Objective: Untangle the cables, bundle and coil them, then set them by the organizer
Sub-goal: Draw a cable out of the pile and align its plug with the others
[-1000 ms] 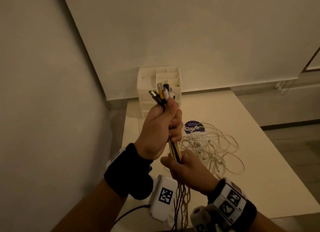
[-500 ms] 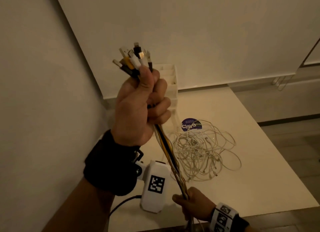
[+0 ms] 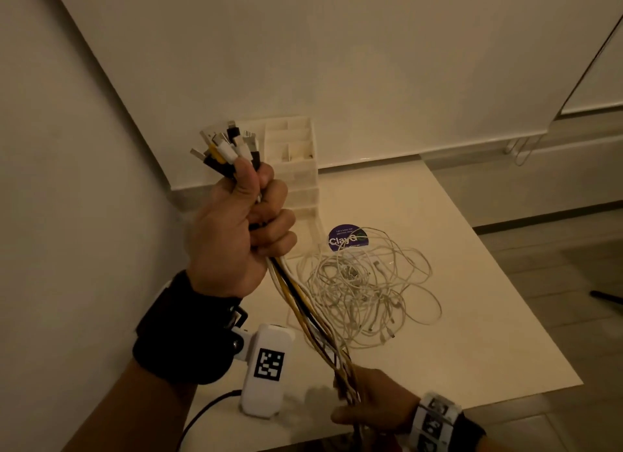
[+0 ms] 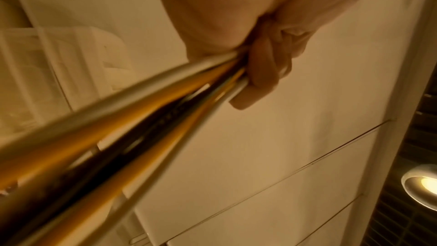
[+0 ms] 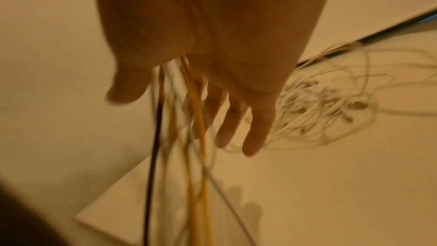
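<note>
My left hand (image 3: 263, 215) is raised in a fist around a bundle of cables (image 3: 303, 303), white, yellow and black, just below their plug ends (image 3: 229, 144). The left wrist view shows the fingers (image 4: 262, 74) curled tight on the bundle (image 4: 141, 119). The strands run down and right to my right hand (image 3: 371, 401) near the table's front edge. There the fingers (image 5: 257, 134) lie fairly straight, and the cables (image 5: 198, 137) pass loosely between thumb and fingers and hang below. The white organizer (image 3: 296, 168) stands behind my left hand.
A loose tangle of thin white cables (image 3: 367, 283) lies on the white table (image 3: 488, 333), partly over a round purple sticker (image 3: 347, 237). The wall is close on the left. The table's front edge runs just beyond my right hand.
My hands have drawn apart: the right hand slid down the bundle toward the table's front edge and its fingers loosened. The left hand rose with the plug ends.
</note>
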A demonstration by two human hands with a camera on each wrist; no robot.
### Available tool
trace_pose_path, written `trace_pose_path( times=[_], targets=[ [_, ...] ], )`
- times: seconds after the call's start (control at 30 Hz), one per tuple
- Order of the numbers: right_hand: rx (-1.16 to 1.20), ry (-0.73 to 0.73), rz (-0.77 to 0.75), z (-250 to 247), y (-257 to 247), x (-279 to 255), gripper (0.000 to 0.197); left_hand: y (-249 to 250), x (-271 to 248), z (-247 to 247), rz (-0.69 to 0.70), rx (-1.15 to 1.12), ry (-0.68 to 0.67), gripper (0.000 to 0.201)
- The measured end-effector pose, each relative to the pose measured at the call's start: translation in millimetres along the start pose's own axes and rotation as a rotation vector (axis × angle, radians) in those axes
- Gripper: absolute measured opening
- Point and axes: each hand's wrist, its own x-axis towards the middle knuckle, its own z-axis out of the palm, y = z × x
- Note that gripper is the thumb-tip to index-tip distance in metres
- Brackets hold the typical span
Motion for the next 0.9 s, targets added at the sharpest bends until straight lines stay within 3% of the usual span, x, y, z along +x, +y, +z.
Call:
trace_pose_path(
  times=[0.07,0.1,0.13,0.27,0.4,0.47,0.57,0.7,0.83,0.9],
  targets=[
    [-0.061,-0.088,0.062,-31.9,12.3,-7.3,0.06,-3.8,4.2,-0.1,-0.003,0.017,0.019,0.032],
    [-0.133,-0.114,0.117,-49.0,20.1,-8.4,0.064,-5.8,6.0,-0.1,0.0,0.026,0.031,0.032],
    [-0.225,-0.098,0.169,-64.8,29.8,-7.5,0.058,-7.9,7.4,0.4,0.005,0.032,0.044,0.031],
    [-0.561,0.213,0.342,-107.2,60.4,9.8,0.028,-19.1,9.9,2.2,0.002,-0.013,0.089,0.03],
    [-0.485,0.241,0.508,-101.6,70.4,35.5,0.056,-30.5,12.3,4.7,-0.014,-0.039,0.122,0.023],
    [-0.417,0.266,0.514,-92.4,75.2,47.5,0.056,-36.7,14.8,5.7,-0.019,-0.048,0.146,0.022],
    [-0.427,0.301,0.469,-85.8,82.9,57.0,0.037,-45.4,18.6,5.6,-0.016,-0.024,0.203,0.024],
    [-0.463,0.429,0.364,-108.7,69.4,40.8,0.026,-50.9,24.5,6.0,0.01,0.054,0.247,0.027],
    [-0.375,0.626,0.013,-162.5,24.6,12.6,0.025,-58.9,34.4,9.2,0.061,0.15,0.284,0.028],
    [-0.102,0.739,-0.143,-188.9,-7.7,2.6,0.015,-65.9,40.7,12.7,0.075,0.184,0.289,0.029]
  ],
)
